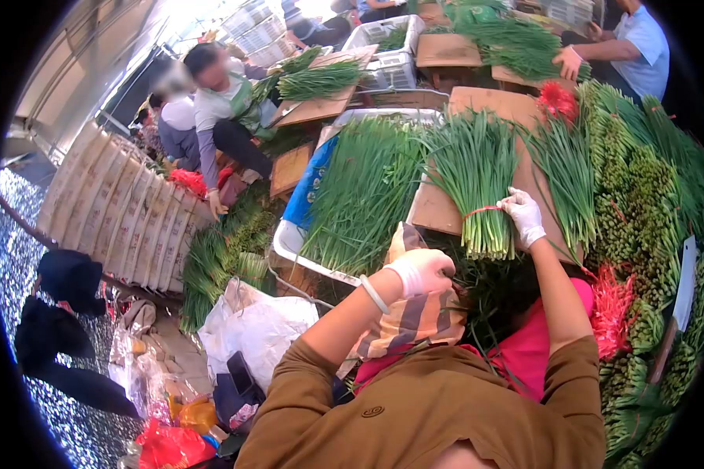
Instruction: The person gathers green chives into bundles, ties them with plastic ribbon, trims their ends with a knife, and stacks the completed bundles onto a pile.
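A bunch of long green chives [489, 168] lies on a brown board [438, 207], stem ends towards me, with a red tie [481, 210] around its lower part. My right hand [522, 216], in a white glove, pinches at the tie's right end beside the stems. Nearer my lap is my left hand [426, 273], also gloved and closed like a fist; whatever it may hold is hidden. A second bunch of chives [565, 180] rests to the right on the board. Left of the board, loose chives [371, 187] fill a white crate [289, 238].
Stacked green bunches [633, 195] rise on my right, with a large knife [684, 285] and red ties [614, 313] on them. A white sack [254, 328] and a phone [240, 372] lie at left. Co-workers [219, 102] sit farther off, one [637, 47] at upper right.
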The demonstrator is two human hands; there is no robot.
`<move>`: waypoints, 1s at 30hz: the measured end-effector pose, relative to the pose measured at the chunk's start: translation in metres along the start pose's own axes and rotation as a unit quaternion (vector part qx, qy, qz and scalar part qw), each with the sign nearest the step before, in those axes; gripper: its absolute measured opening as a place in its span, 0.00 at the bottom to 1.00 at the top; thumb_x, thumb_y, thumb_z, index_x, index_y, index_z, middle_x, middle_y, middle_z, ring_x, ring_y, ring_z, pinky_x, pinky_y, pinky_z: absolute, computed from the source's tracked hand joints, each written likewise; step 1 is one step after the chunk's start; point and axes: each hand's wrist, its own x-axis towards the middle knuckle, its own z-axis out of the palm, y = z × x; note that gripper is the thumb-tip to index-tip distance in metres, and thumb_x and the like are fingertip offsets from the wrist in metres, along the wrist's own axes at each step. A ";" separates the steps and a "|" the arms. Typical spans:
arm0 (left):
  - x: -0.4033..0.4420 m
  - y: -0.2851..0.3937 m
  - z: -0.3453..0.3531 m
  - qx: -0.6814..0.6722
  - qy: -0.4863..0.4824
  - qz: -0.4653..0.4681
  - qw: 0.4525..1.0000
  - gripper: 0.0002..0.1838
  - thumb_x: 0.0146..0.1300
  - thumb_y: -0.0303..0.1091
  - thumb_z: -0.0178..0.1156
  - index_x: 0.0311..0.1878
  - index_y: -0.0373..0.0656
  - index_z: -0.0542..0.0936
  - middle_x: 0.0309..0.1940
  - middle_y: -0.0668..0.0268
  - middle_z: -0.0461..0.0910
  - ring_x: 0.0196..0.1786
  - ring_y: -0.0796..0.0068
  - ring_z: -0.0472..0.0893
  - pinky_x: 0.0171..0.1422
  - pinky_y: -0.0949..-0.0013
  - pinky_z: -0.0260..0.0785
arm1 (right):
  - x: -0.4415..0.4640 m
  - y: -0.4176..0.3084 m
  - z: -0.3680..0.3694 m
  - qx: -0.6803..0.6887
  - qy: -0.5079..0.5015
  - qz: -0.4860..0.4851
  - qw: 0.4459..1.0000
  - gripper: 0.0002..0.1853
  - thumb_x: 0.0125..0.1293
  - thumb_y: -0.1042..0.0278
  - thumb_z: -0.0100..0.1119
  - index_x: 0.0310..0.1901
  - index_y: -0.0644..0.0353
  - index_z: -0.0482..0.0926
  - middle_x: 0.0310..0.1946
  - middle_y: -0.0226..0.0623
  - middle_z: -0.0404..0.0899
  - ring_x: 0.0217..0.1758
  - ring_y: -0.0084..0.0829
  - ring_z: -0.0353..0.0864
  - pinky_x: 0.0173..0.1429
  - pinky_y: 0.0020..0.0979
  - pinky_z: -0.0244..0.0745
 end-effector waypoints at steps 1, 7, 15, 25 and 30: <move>0.004 -0.005 0.001 -0.001 0.013 -0.016 1.000 0.15 0.55 0.43 0.58 0.42 0.47 0.83 0.41 0.62 0.83 0.48 0.61 0.81 0.68 0.34 0.49 | -0.005 -0.002 0.001 -0.041 0.013 -0.020 0.999 0.05 0.52 0.70 0.63 0.29 0.60 0.85 0.41 0.41 0.83 0.59 0.35 0.74 0.62 0.29 0.64; 0.052 -0.058 0.037 -0.244 0.135 -0.052 0.959 0.15 0.52 0.39 0.61 0.38 0.38 0.83 0.33 0.57 0.84 0.38 0.67 0.83 0.47 0.68 0.74 | -0.029 -0.038 0.009 -0.147 0.065 -0.080 0.984 0.06 0.51 0.68 0.65 0.29 0.61 0.85 0.46 0.43 0.81 0.59 0.35 0.74 0.59 0.31 0.68; 0.106 -0.043 0.028 -0.155 0.171 -0.110 0.967 0.27 0.53 0.52 0.60 0.40 0.34 0.82 0.31 0.55 0.83 0.34 0.65 0.83 0.44 0.65 0.74 | -0.030 -0.033 0.011 -0.066 0.063 -0.069 0.993 0.03 0.51 0.75 0.66 0.29 0.61 0.85 0.41 0.41 0.82 0.59 0.35 0.74 0.59 0.30 0.68; 0.114 -0.056 0.035 -0.178 0.111 -0.172 0.962 0.29 0.54 0.55 0.58 0.39 0.32 0.83 0.28 0.55 0.83 0.31 0.65 0.82 0.41 0.65 0.74 | -0.015 0.004 0.010 0.018 0.047 -0.045 0.998 0.04 0.59 0.76 0.62 0.34 0.66 0.83 0.53 0.42 0.76 0.55 0.30 0.76 0.62 0.30 0.66; 0.117 -0.064 0.045 -0.423 0.073 -0.190 0.883 0.23 0.57 0.49 0.61 0.42 0.35 0.80 0.29 0.62 0.81 0.23 0.72 0.77 0.28 0.68 0.71 | -0.021 0.005 0.021 0.063 0.072 -0.066 0.993 0.08 0.60 0.77 0.63 0.42 0.66 0.82 0.46 0.37 0.79 0.45 0.23 0.76 0.57 0.26 0.69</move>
